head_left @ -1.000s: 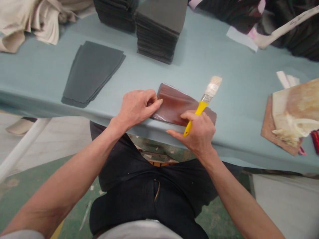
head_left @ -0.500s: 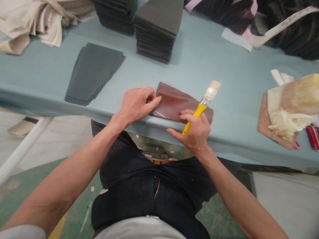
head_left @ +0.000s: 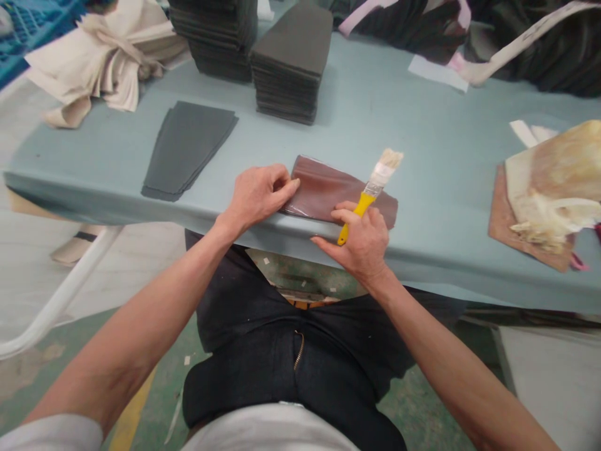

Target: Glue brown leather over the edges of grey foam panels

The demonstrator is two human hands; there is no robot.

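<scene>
A glossy reddish-brown leather piece (head_left: 323, 188) lies along the table's front edge, with a thin dark edge showing under it. My left hand (head_left: 263, 191) is closed, thumb and forefinger pinched at the piece's left end. My right hand (head_left: 364, 238) holds a paintbrush (head_left: 364, 203) with a yellow handle, bristles pointing up and away to the right. Some fingertips of that hand rest on the leather's near side, while its thumb sticks out to the left. The brush's whitish bristles stay off the leather.
Loose dark grey panels (head_left: 188, 147) lie at left. Behind stand a tall dark stack (head_left: 213, 37) and a second stack (head_left: 288, 81). Beige fabric strips (head_left: 113, 56) are heaped back left, black material (head_left: 539, 50) back right. A glue-crusted container (head_left: 563, 169) sits on a brown board (head_left: 500, 213).
The camera view has shifted slightly, bringing more of the table's left end into sight. Both hands keep nearly the same pose on the leather piece, and the brush stays in my right hand.
</scene>
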